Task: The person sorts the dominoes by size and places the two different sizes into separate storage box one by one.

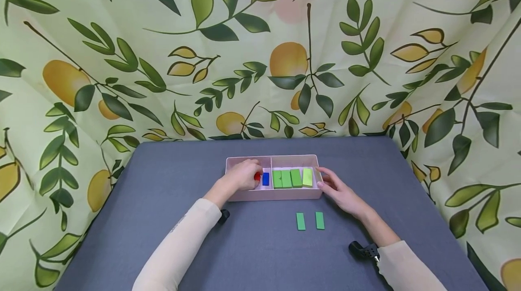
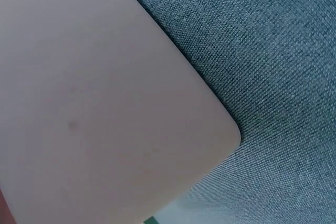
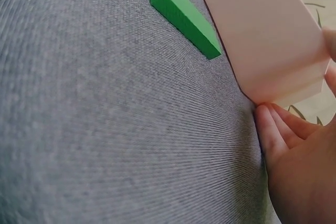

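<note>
A pink two-compartment box (image 1: 248, 196) stands on the table. My left hand (image 1: 243, 176) reaches into its left compartment, with curled fingers and thumb pinching a small red block (image 1: 257, 176) that they partly hide. Beside those fingertips is a blue block (image 1: 266, 179). Several green blocks (image 1: 286, 179) line the right compartment, and a lighter yellow-green block (image 1: 307, 177) sits at their right end. My right hand (image 1: 338, 191) holds the box's right end, its fingertips at the rim and lower corner. The left wrist view shows the box wall (image 2: 115, 98) close up, without the hand's fingers.
Two flat green blocks (image 3: 186, 19) lie apart on the grey-blue tablecloth (image 1: 183, 160), in front of the box's right half. A leaf-and-fruit patterned curtain (image 1: 252, 92) hangs behind the table and along its sides.
</note>
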`<move>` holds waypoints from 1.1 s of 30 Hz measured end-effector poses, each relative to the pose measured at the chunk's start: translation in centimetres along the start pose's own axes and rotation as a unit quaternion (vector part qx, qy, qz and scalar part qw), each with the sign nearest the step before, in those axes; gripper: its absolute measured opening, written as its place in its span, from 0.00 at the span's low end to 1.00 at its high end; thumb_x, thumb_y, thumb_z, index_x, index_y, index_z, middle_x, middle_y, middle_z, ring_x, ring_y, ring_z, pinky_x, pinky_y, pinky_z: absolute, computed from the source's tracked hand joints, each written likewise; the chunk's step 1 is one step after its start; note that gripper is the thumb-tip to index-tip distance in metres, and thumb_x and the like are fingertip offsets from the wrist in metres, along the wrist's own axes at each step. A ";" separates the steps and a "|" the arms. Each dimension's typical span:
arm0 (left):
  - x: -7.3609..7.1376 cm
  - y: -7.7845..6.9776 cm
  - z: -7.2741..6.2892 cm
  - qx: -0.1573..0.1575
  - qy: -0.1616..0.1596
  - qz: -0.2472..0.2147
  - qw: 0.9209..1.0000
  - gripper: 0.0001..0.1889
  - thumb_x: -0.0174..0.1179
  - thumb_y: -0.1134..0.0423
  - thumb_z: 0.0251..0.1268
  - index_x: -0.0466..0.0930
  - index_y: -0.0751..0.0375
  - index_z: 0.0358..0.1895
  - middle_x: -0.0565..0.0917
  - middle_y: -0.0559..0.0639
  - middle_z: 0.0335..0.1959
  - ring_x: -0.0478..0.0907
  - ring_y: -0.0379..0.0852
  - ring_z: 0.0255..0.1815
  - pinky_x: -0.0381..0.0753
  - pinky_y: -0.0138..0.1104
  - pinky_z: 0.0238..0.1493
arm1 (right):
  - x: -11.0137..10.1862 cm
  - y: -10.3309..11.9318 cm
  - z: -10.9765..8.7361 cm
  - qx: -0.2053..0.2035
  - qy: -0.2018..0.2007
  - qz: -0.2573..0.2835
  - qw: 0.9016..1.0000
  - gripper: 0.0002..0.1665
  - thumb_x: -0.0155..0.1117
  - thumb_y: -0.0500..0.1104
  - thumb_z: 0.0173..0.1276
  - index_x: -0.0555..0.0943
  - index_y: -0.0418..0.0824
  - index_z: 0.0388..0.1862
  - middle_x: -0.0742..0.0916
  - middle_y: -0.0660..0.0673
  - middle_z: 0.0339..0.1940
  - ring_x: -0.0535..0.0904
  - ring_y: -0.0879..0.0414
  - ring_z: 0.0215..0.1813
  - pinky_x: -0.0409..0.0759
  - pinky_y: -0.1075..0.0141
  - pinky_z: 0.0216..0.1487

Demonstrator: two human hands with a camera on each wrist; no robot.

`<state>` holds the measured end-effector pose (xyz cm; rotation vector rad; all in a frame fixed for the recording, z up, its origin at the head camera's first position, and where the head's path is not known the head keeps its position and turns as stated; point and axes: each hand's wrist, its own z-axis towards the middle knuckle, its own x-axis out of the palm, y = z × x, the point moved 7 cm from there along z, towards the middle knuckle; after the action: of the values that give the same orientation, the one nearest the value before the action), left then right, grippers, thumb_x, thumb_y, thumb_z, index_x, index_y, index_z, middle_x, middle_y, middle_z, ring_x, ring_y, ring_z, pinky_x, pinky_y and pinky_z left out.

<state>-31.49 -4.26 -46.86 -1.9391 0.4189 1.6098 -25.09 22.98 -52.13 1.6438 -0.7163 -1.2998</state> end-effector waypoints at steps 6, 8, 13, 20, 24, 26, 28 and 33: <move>0.5 0.1 0.2 0.001 0.017 -0.005 1.000 0.14 0.71 0.60 0.61 0.87 0.56 0.50 0.80 0.47 0.44 0.75 0.44 0.45 0.79 0.37 0.52 | 0.1 0.3 -0.1 -0.002 -0.001 0.006 1.000 0.34 0.53 0.52 0.82 0.57 0.49 0.81 0.71 0.30 0.70 0.70 0.37 0.69 0.68 0.42 0.68; 0.6 0.0 0.2 0.005 0.018 -0.003 1.000 0.14 0.71 0.59 0.61 0.87 0.56 0.50 0.80 0.47 0.43 0.75 0.44 0.45 0.78 0.37 0.52 | 0.1 0.5 -0.1 -0.002 0.000 0.011 1.000 0.34 0.54 0.51 0.82 0.57 0.49 0.81 0.71 0.30 0.71 0.70 0.37 0.70 0.67 0.41 0.68; 0.0 -0.5 0.1 0.033 -0.010 0.034 0.999 0.10 0.70 0.58 0.63 0.86 0.56 0.45 0.79 0.47 0.39 0.75 0.45 0.43 0.79 0.37 0.46 | 0.1 0.6 -0.1 -0.003 0.000 0.013 1.000 0.34 0.54 0.51 0.82 0.57 0.49 0.81 0.71 0.30 0.71 0.69 0.37 0.70 0.66 0.41 0.69; -2.2 -1.9 -0.6 0.062 -0.066 0.062 0.994 0.10 0.66 0.58 0.66 0.86 0.55 0.48 0.82 0.48 0.43 0.78 0.46 0.43 0.82 0.39 0.46 | 0.0 0.5 -0.2 -0.003 0.000 0.013 1.000 0.34 0.53 0.50 0.82 0.56 0.48 0.81 0.71 0.29 0.71 0.70 0.37 0.70 0.67 0.41 0.68; -3.3 -2.8 -1.4 0.077 -0.083 0.071 0.991 0.10 0.66 0.58 0.66 0.86 0.55 0.47 0.81 0.47 0.40 0.76 0.45 0.40 0.80 0.37 0.40 | 0.0 0.5 -0.1 -0.002 -0.001 0.014 1.000 0.34 0.53 0.50 0.82 0.56 0.48 0.81 0.71 0.29 0.71 0.70 0.37 0.69 0.68 0.42 0.68; -3.7 -3.3 -1.8 0.088 -0.090 0.079 0.989 0.09 0.66 0.58 0.66 0.86 0.55 0.46 0.80 0.47 0.38 0.75 0.44 0.38 0.79 0.36 0.38 | 0.1 0.5 -0.1 0.000 0.000 0.013 1.000 0.35 0.53 0.50 0.82 0.55 0.47 0.82 0.71 0.29 0.71 0.70 0.37 0.69 0.67 0.42 0.68; -4.1 -3.7 -2.3 0.100 -0.098 0.087 0.986 0.09 0.67 0.59 0.66 0.87 0.56 0.45 0.81 0.47 0.38 0.76 0.44 0.38 0.79 0.35 0.39 | 0.1 0.5 -0.1 0.003 0.001 0.013 1.000 0.35 0.52 0.51 0.82 0.55 0.48 0.82 0.71 0.29 0.71 0.70 0.37 0.69 0.67 0.41 0.68; -5.2 -5.3 -3.5 0.137 -0.128 0.102 0.977 0.07 0.66 0.59 0.66 0.87 0.57 0.42 0.83 0.48 0.39 0.78 0.46 0.40 0.81 0.36 0.43 | 0.0 0.6 -0.1 0.006 0.004 0.010 1.000 0.35 0.52 0.53 0.82 0.56 0.48 0.81 0.70 0.29 0.71 0.69 0.36 0.69 0.67 0.41 0.68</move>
<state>-26.80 -2.87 -40.21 -1.5015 0.7118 1.7954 -24.89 22.74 -51.61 1.6466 -0.7357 -1.2762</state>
